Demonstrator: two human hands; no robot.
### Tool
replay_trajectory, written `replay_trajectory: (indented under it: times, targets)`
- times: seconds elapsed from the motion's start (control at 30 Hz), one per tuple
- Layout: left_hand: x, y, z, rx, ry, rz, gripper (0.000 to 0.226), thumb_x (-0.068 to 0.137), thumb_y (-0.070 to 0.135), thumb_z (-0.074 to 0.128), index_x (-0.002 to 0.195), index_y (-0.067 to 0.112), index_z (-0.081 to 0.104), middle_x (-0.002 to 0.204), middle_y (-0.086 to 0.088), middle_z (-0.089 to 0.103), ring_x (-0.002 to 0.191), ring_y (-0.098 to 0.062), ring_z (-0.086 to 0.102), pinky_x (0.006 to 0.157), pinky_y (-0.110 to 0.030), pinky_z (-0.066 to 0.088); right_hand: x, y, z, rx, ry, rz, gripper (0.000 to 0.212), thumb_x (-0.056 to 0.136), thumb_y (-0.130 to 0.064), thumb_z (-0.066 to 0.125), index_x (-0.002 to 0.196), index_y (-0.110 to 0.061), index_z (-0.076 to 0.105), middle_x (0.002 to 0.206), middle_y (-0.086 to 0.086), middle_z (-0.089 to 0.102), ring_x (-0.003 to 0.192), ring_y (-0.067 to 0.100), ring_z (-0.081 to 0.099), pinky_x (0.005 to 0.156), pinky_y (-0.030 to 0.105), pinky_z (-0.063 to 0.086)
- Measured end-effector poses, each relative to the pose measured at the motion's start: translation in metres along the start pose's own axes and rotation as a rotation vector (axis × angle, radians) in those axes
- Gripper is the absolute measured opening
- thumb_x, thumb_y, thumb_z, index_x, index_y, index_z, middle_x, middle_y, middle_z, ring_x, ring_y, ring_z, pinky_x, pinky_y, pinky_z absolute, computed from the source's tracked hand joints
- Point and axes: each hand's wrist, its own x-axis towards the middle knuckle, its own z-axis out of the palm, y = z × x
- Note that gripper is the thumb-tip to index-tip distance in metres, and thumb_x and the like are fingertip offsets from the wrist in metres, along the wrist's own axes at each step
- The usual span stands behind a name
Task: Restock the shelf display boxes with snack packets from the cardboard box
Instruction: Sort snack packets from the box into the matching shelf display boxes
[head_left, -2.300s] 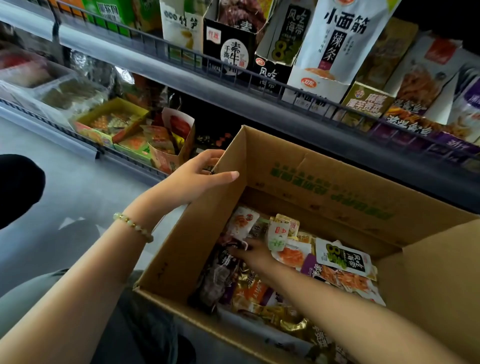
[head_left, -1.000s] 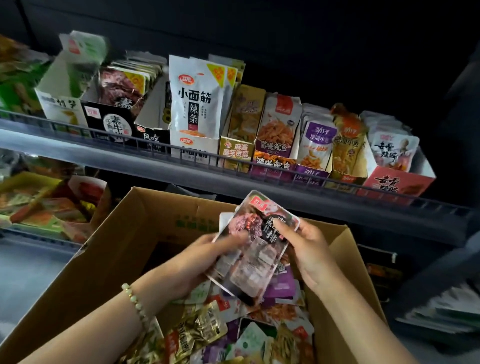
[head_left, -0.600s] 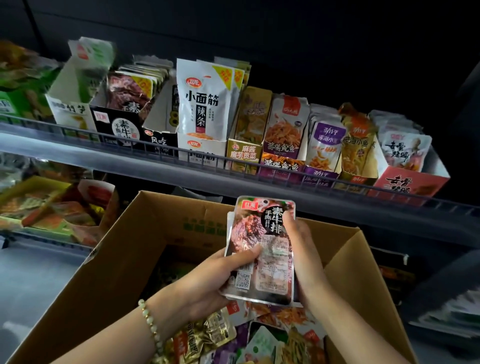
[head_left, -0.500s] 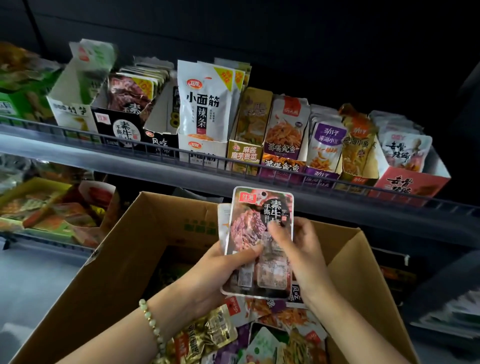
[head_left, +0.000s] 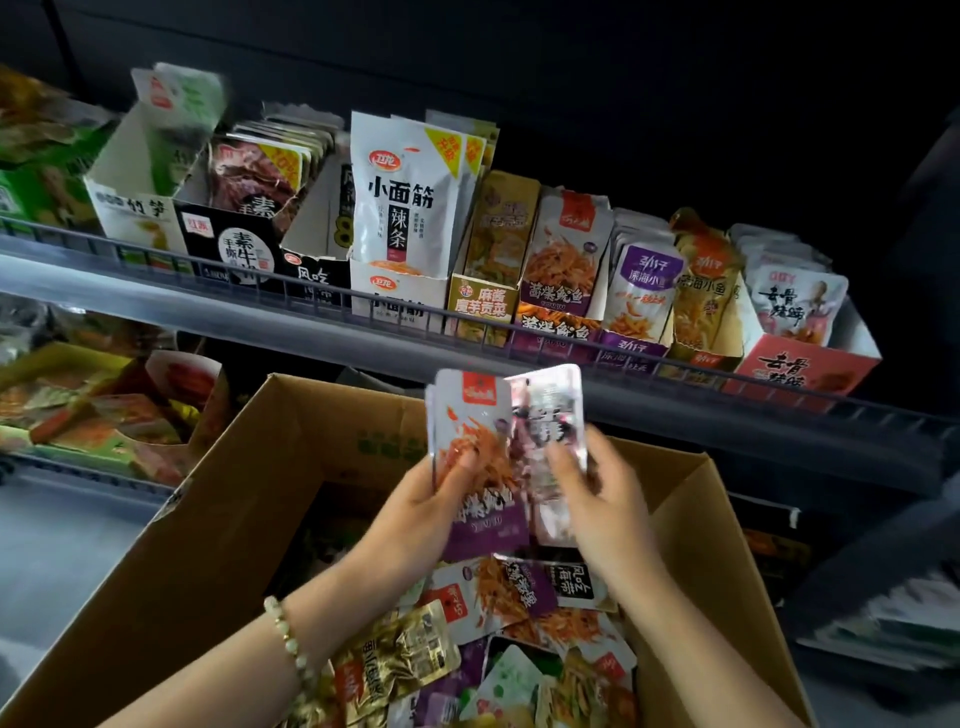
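Over the open cardboard box (head_left: 249, 499), my left hand (head_left: 415, 514) holds a white and purple snack packet (head_left: 475, 467) upright, thumb on its front. Beside it my right hand (head_left: 602, 499) grips a dark beef-picture packet (head_left: 550, 431), blurred and half behind the first. Several loose packets (head_left: 519, 592) fill the box below. On the shelf above stand the display boxes: a purple one (head_left: 558, 325) with the same white-purple packets, and a black one (head_left: 228, 249) with beef-picture packets.
A wire rail (head_left: 467, 332) runs along the shelf front above the box. More display boxes line the shelf, a white noodle-snack one (head_left: 400, 296) in the middle and a red one (head_left: 800, 364) at the right. Lower left holds yellow trays (head_left: 78, 405).
The beef-picture packet that both hands held in front has slid right into my right hand. A white and purple packet now shows in my left hand.
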Motion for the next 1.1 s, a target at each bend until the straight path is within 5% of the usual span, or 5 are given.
replay_trajectory:
  times: [0.17,0.37,0.57,0.77,1.1]
  targets:
    - [0.002,-0.003,0.001,-0.019,-0.048,0.048,0.03,0.091,0.031,0.047,0.115,0.018,0.058,0.101,0.001,0.074,0.1,-0.014,0.069,0.079,-0.024,0.056,-0.005,0.0,0.018,0.092,-0.217,-0.021,0.052,0.093,-0.064,0.027,0.13,-0.04,0.053,0.135,-0.019,0.051,0.126,-0.005,0.045,0.1,0.027,0.046]
    - [0.002,0.002,-0.017,-0.073,-0.011,-0.102,0.024,0.087,0.009,0.062,0.111,0.009,0.062,0.098,-0.009,0.075,0.09,-0.026,0.072,0.071,-0.032,0.059,-0.004,-0.008,0.012,0.044,-0.186,-0.063,0.03,0.089,-0.042,0.048,0.119,-0.043,0.055,0.122,-0.012,0.05,0.1,0.006,0.055,0.084,0.019,0.049]
    - [0.001,0.026,-0.02,-0.061,-0.182,-0.214,0.037,0.081,0.013,0.067,0.116,0.007,0.06,0.1,-0.013,0.074,0.088,-0.026,0.073,0.074,-0.035,0.06,0.017,-0.024,-0.007,0.246,-0.132,-0.004,0.07,0.08,-0.015,0.071,0.133,-0.045,0.036,0.121,-0.013,0.061,0.106,0.0,0.061,0.089,0.025,0.052]
    - [-0.004,0.057,-0.031,-0.071,-0.244,-0.043,0.028,0.074,0.005,0.067,0.102,0.006,0.069,0.102,-0.015,0.073,0.088,-0.022,0.072,0.071,-0.027,0.058,0.047,-0.067,-0.008,0.3,-0.145,-0.001,0.064,0.079,0.0,0.071,0.131,-0.028,0.046,0.102,-0.006,0.071,0.093,0.007,0.069,0.071,0.021,0.056]
    - [-0.01,0.129,-0.124,-0.172,-0.026,0.2,0.018,0.068,0.001,0.064,0.081,0.009,0.074,0.086,-0.012,0.074,0.068,-0.018,0.072,0.061,-0.026,0.059,0.112,-0.155,0.06,0.282,-0.427,0.133,0.073,0.065,-0.014,0.075,0.133,-0.017,0.048,0.117,0.008,0.067,0.102,0.017,0.066,0.081,0.031,0.055]
